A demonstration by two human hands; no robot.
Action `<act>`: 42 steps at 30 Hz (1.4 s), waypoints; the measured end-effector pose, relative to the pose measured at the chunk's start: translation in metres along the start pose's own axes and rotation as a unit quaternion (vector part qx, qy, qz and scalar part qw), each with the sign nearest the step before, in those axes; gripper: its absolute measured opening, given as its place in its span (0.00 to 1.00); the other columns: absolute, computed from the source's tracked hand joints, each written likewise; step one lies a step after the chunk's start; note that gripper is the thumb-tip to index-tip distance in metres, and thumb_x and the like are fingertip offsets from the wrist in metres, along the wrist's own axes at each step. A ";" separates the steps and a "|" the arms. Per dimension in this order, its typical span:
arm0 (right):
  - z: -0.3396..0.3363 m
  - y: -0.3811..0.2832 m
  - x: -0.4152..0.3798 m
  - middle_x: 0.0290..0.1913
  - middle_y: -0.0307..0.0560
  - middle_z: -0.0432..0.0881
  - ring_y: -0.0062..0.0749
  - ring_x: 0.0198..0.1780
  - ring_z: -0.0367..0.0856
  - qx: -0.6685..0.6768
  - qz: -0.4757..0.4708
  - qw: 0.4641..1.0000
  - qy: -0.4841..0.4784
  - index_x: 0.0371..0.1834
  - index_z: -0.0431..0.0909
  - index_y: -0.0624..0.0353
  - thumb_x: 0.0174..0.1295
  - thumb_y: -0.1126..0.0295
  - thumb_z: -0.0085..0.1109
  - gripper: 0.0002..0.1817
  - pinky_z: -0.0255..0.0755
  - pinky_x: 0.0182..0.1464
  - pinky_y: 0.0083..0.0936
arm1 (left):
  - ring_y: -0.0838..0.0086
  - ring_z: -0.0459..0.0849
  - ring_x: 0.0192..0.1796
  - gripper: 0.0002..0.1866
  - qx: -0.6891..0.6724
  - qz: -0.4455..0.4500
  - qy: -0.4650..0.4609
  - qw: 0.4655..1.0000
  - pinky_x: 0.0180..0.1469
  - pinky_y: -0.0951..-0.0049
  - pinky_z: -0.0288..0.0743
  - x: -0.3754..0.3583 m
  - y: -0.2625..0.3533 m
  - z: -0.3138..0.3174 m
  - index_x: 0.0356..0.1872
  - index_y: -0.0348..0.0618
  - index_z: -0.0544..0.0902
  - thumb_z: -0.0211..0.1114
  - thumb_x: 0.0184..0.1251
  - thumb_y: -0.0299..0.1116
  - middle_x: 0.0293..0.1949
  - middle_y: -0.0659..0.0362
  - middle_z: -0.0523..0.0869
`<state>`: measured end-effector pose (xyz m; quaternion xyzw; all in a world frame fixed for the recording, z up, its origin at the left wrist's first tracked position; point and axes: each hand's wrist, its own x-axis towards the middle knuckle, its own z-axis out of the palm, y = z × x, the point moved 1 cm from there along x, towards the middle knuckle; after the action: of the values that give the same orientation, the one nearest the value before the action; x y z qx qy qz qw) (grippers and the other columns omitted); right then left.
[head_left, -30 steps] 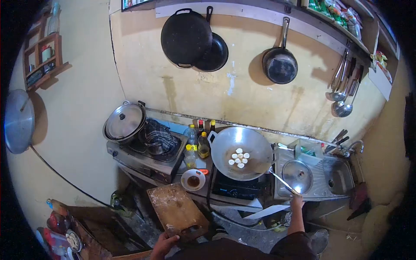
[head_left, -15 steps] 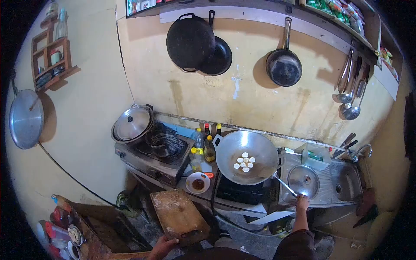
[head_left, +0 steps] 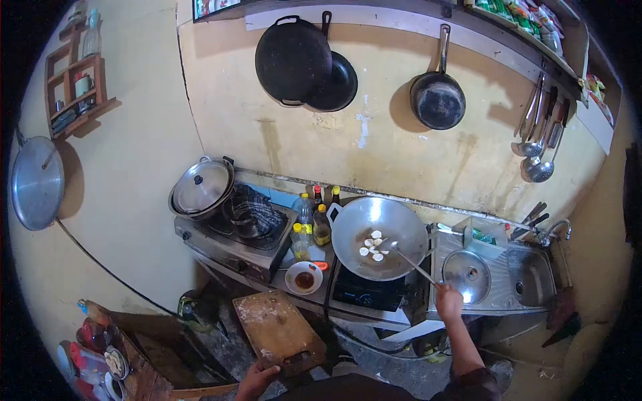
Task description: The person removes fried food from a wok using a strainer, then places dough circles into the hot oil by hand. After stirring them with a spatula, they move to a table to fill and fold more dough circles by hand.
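My left hand grips the lower end of a wooden cutting board, near its handle slot. The board tilts over the floor in front of the counter, with pale smears on its face. Closed around a long-handled metal cooking spoon is my right hand. The spoon's head is inside a large grey wok, touching or close beside several white round pieces at the bottom. Under the wok sits a black stove.
Left of the wok stand several bottles and a white bowl of brown sauce. A lidded pot rests on another stove. To the right is a steel sink. Pans and ladles hang on the wall.
My right hand has moved up and left, bringing the spoon's head from the wok's right rim in among the white pieces, which are now less neatly spread. The board is nearly still.
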<state>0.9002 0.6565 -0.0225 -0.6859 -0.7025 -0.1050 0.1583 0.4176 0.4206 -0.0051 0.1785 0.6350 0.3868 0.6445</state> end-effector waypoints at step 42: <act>0.028 0.083 -0.038 0.32 0.53 0.77 0.52 0.33 0.76 0.119 0.043 0.992 0.008 0.38 0.71 0.59 0.52 0.72 0.54 0.10 0.69 0.34 0.44 | 0.70 0.79 0.48 0.19 -0.153 0.085 -0.015 0.985 0.54 0.71 0.69 0.045 0.021 0.044 0.49 0.33 0.74 0.61 0.55 0.26 0.45 0.55 0.81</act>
<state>0.9806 0.6343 -0.0680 -0.6910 -0.6786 -0.0193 0.2483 0.4487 0.4781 -0.0152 0.1369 0.5411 0.5295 0.6388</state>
